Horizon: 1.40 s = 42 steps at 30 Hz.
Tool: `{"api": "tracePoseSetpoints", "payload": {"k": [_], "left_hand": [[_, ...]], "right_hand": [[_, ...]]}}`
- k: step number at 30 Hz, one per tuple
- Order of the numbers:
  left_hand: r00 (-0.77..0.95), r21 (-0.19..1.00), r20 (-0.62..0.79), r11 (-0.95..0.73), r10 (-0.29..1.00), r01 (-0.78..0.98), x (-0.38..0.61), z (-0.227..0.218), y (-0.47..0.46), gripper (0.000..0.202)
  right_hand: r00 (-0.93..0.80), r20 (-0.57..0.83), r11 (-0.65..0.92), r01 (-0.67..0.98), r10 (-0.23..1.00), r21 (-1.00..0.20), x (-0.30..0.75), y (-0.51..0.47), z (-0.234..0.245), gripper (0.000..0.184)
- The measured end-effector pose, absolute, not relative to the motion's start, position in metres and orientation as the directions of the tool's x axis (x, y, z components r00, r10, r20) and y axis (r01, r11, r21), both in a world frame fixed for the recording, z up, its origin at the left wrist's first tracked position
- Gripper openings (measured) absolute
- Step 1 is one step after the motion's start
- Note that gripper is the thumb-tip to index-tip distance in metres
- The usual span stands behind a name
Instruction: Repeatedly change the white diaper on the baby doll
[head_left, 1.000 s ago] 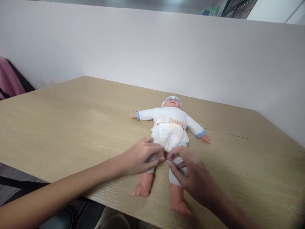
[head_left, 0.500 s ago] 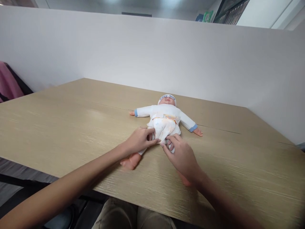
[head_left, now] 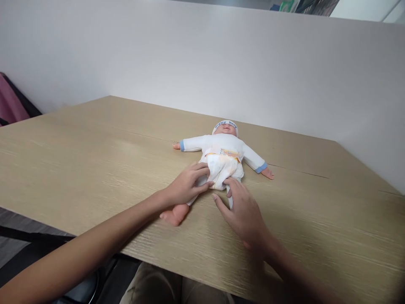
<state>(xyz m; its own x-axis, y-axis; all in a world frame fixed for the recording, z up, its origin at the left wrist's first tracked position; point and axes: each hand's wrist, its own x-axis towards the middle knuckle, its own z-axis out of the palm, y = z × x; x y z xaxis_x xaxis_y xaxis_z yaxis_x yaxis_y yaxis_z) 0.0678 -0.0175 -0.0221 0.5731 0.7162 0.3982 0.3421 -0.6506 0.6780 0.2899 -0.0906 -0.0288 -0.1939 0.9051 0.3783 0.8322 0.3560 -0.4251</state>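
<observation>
A baby doll [head_left: 223,143] lies on its back in a white top with blue cuffs and a printed cap. Around its hips is a white diaper [head_left: 218,171], with an orange-edged printed band at the waist. At the diaper's left leg edge, my left hand [head_left: 190,181] rests with thumb and fingers apart, fingertips touching it. My right hand [head_left: 243,204] is beside the other leg opening; its index finger touches the diaper near the crotch and its thumb stands away. One bare foot [head_left: 175,214] shows past my left hand; the other leg is mostly hidden under my right hand.
The doll lies on a wood-grain table [head_left: 110,160] with a thin seam across it. A white partition [head_left: 190,59] rises behind the table. Something pink [head_left: 11,101] hangs at the far left, and my knees [head_left: 177,285] are under the near edge.
Both hands have loosened from a pinch on the diaper's crotch; the right thumb has moved away from the index finger. The view has tipped slightly downward.
</observation>
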Motion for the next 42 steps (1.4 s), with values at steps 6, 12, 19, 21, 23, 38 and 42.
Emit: {"api": "tracePoseSetpoints", "payload": {"k": [6,12,19,21,23,38,42], "left_hand": [[0.480,0.755,0.338,-0.538,0.809,0.375,0.069,-0.030,-0.016,0.025],[0.354,0.978,0.168,-0.201,0.920,0.060,0.069,-0.042,-0.009,0.043],[0.316,1.000,0.010,-0.013,0.949,0.005,0.063,-0.045,-0.008,0.056],[0.353,0.995,0.039,-0.070,0.935,0.077,0.061,-0.042,-0.009,0.050],[0.393,0.978,0.066,-0.138,0.917,0.158,0.059,-0.039,-0.009,0.045],[0.414,0.994,-0.034,0.074,0.909,-0.079,0.069,-0.039,-0.013,0.043],[0.393,0.997,0.001,0.029,0.919,-0.069,0.069,-0.040,-0.013,0.042]], "right_hand": [[-0.014,0.292,0.192,0.784,0.956,-0.591,0.289,-0.085,-0.027,0.029],[0.102,0.259,0.156,0.573,0.960,-0.804,0.300,-0.082,-0.020,0.039],[0.129,0.219,0.089,0.635,0.967,-0.768,0.312,-0.085,-0.013,0.035],[0.101,0.243,0.114,0.671,0.965,-0.733,0.311,-0.086,-0.012,0.032],[0.074,0.269,0.140,0.705,0.960,-0.695,0.310,-0.086,-0.012,0.031],[0.130,0.136,0.041,0.558,0.982,-0.829,0.303,-0.082,-0.016,0.039],[0.131,0.115,0.030,0.520,0.985,-0.854,0.302,-0.084,-0.016,0.041]]}}
